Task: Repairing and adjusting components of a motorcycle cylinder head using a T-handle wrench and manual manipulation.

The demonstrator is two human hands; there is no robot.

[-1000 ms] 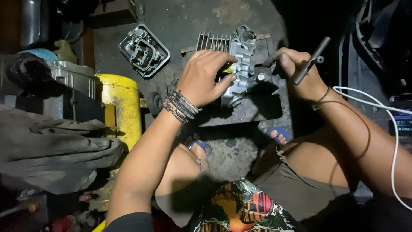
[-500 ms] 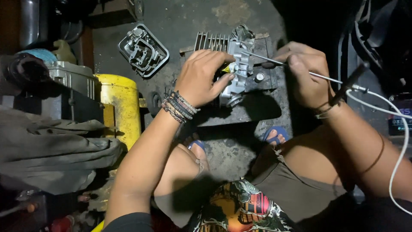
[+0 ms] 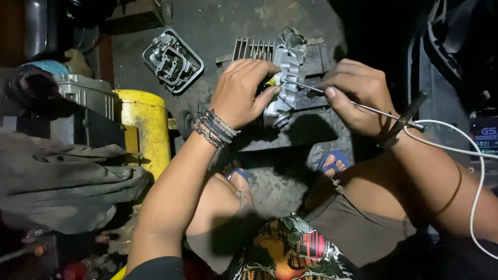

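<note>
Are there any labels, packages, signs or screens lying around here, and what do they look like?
Label: far right edge, on a dark boxy object; small dark panel with light lettering and a blue patch, partly cut off by the frame.
No packages, signs or screens show.

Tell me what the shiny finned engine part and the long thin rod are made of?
The silver finned engine part under the left hand looks like cast metal, probably aluminium: pale grey, dull sheen, thin cooling fins. The long thin rod in the right hand looks like steel: slim, straight, with a bright glint. Its dark handle could be plastic or rubber; hard to tell.
</note>
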